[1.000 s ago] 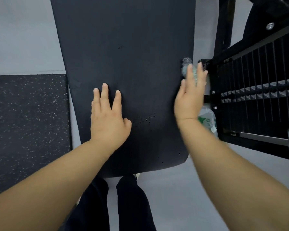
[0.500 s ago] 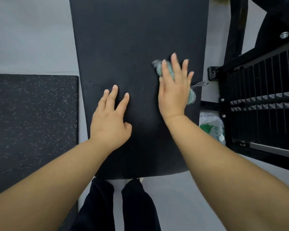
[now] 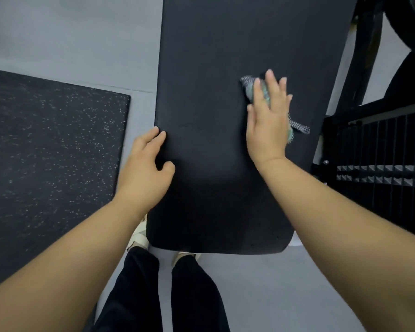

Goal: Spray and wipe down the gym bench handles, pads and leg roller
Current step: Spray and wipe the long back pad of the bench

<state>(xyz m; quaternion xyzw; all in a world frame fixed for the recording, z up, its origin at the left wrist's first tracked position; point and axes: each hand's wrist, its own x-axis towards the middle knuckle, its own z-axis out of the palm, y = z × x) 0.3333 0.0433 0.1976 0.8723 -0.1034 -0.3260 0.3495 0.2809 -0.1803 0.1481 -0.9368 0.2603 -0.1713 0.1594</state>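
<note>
A long black bench pad (image 3: 216, 68) runs away from me down the middle of the view. My right hand (image 3: 267, 118) lies flat on the pad's right half, fingers spread, pressing a teal and grey cloth (image 3: 248, 86) against it; the cloth's ends stick out beyond the fingertips and beside the wrist. My left hand (image 3: 145, 168) rests on the pad's left edge, fingertips on top and thumb on the surface, holding nothing. No spray bottle, handle or leg roller is in sight.
A black speckled rubber mat (image 3: 48, 152) covers the floor on the left. A black metal frame with a slotted rack (image 3: 381, 164) stands close on the right. Grey floor (image 3: 261, 288) and my dark trouser legs (image 3: 134, 291) lie below the pad's near end.
My right hand brought the cloth from the pad's right edge onto the pad and keeps sliding it there. My left hand shifted from flat on the pad to its left edge.
</note>
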